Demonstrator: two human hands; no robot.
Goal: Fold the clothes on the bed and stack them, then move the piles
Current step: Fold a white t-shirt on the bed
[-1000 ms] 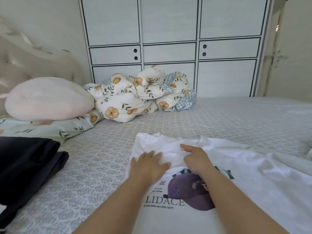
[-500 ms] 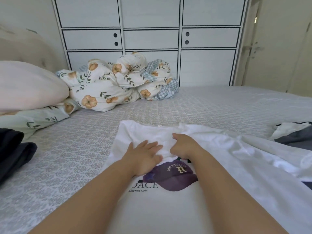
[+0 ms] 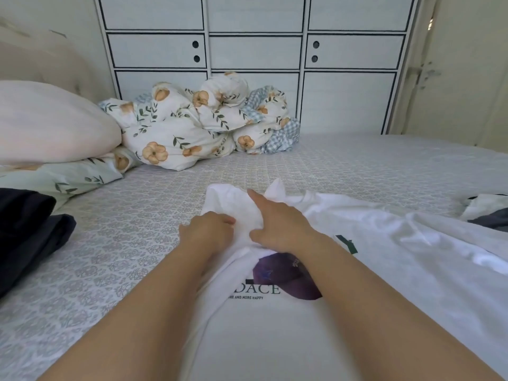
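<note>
A white T-shirt with a purple cap print and dark lettering lies spread on the patterned grey bed in front of me. Its upper left part is bunched up. My left hand grips that bunched fabric with curled fingers. My right hand lies beside it on the same fold, index finger stretched forward over the cloth and thumb tucked into the fabric. A dark navy garment is piled at the bed's left edge. Another white and dark garment shows at the right edge.
A pale pink pillow and a floral pillow sit at the left, against a padded headboard. A crumpled floral duvet lies at the far side. Behind stands a white wardrobe; a door is at the right.
My left hand went from lying flat on the shirt to curling round its fabric. The shirt's upper left part has been gathered and lifted into a bunch. The view shifted slightly left.
</note>
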